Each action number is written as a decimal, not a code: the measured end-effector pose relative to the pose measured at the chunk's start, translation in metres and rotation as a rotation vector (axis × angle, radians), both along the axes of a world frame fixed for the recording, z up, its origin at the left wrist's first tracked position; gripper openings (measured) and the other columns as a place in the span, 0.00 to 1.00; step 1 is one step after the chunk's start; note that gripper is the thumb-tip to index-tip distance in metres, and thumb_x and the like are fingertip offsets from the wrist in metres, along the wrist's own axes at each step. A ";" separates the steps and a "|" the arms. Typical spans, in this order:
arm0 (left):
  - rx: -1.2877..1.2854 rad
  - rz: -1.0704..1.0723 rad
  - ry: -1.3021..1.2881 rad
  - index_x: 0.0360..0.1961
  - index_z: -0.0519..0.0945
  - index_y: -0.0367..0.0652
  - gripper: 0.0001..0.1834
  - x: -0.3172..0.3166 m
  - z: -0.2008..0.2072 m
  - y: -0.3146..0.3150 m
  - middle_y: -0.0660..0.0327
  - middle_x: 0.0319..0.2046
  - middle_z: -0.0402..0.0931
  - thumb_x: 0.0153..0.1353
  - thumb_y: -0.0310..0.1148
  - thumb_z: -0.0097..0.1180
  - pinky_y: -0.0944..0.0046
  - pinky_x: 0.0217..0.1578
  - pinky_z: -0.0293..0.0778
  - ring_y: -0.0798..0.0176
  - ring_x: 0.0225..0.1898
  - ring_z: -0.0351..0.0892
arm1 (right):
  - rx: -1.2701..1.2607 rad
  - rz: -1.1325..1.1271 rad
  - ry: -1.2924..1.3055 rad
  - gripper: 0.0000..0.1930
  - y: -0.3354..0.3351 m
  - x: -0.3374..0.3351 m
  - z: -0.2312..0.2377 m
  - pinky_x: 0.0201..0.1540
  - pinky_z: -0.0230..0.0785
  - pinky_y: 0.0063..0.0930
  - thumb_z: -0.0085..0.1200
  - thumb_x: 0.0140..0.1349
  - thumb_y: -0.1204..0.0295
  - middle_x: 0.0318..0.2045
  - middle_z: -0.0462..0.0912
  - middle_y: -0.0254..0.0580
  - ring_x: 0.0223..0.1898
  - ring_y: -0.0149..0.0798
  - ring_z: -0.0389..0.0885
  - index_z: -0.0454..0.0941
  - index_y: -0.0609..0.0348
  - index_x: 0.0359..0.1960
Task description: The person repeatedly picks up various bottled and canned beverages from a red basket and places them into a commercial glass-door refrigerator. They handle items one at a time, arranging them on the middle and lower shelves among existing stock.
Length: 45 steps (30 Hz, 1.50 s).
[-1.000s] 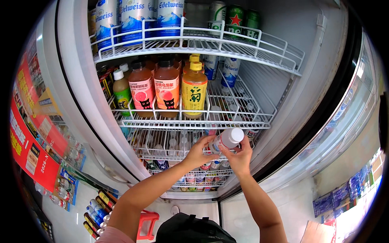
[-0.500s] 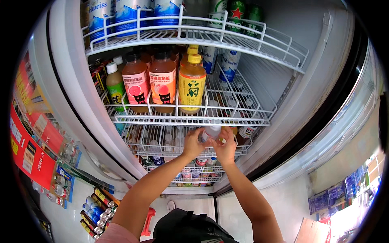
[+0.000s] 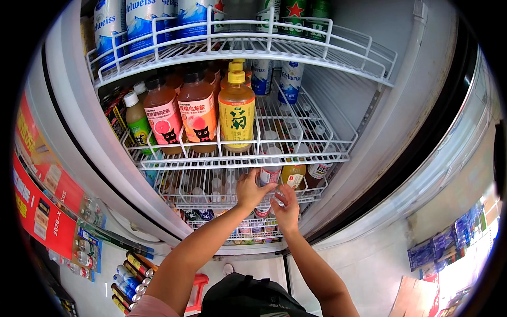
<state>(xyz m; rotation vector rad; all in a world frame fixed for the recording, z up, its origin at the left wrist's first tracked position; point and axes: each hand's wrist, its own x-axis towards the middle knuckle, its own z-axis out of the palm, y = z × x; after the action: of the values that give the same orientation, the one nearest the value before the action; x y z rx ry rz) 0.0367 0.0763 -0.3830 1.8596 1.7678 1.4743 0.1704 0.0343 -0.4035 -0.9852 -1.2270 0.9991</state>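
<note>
A bottle with a pink-and-white label [image 3: 271, 175] and a pale cap stands upright on the third shelf down, behind its front wire. My left hand [image 3: 250, 190] is closed about its lower left side, with the thumb across the front and the fingertips at the side. Just right of the thumb is my right hand [image 3: 287, 208], its fingers apart and curled a little, holding nothing. Beside that bottle stand a yellow drink bottle [image 3: 293, 175] and a dark bottle with a white label [image 3: 318, 173].
Above my hands, the wire shelf [image 3: 248, 159] holds a yellow-capped tea bottle [image 3: 236, 117], a peach-labelled bottle [image 3: 198, 113] and a pink-labelled one [image 3: 162, 119]. Tall cans [image 3: 142, 26] fill the top shelf [image 3: 237, 42]. Cans [image 3: 129, 285] and a red stool [image 3: 198, 290] are on the floor.
My right hand has come off the bottle and moved down toward me. The bottle now sits farther back on the shelf, its label showing. The whole view has shifted slightly.
</note>
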 end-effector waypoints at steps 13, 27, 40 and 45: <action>0.154 -0.388 -0.235 0.49 0.71 0.39 0.21 -0.029 0.108 -0.090 0.59 0.45 0.73 0.55 0.28 0.64 0.66 0.45 0.70 0.65 0.47 0.73 | 0.286 0.175 0.171 0.24 -0.031 -0.024 0.115 0.43 0.73 0.23 0.59 0.55 0.84 0.50 0.77 0.40 0.46 0.31 0.77 0.68 0.59 0.54; 0.208 -0.365 -0.489 0.68 0.50 0.38 0.42 -0.060 0.177 -0.064 0.53 0.66 0.55 0.55 0.20 0.57 0.56 0.62 0.59 0.57 0.68 0.53 | 0.435 0.127 -0.058 0.32 0.055 -0.076 0.211 0.49 0.68 0.32 0.65 0.54 0.68 0.53 0.73 0.44 0.54 0.38 0.71 0.63 0.63 0.57; 0.158 -0.294 -0.348 0.70 0.49 0.44 0.44 -0.063 0.172 -0.065 0.58 0.68 0.53 0.54 0.21 0.56 0.57 0.59 0.61 0.61 0.69 0.52 | 0.575 0.137 -0.217 0.34 0.053 -0.073 0.208 0.53 0.69 0.33 0.66 0.53 0.69 0.50 0.77 0.51 0.51 0.42 0.77 0.64 0.65 0.59; 0.147 -0.258 -0.319 0.70 0.48 0.41 0.44 -0.064 0.173 -0.062 0.53 0.67 0.55 0.53 0.20 0.56 0.59 0.57 0.65 0.56 0.66 0.59 | 0.504 0.198 -0.140 0.34 0.067 -0.074 0.204 0.53 0.69 0.30 0.67 0.53 0.69 0.50 0.77 0.50 0.52 0.39 0.76 0.64 0.67 0.59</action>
<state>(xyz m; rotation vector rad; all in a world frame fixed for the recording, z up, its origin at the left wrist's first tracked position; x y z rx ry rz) -0.0272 0.0139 -0.2104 1.7196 1.2582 1.7192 0.0964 0.1018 -0.1991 -0.5512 -1.6170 0.7215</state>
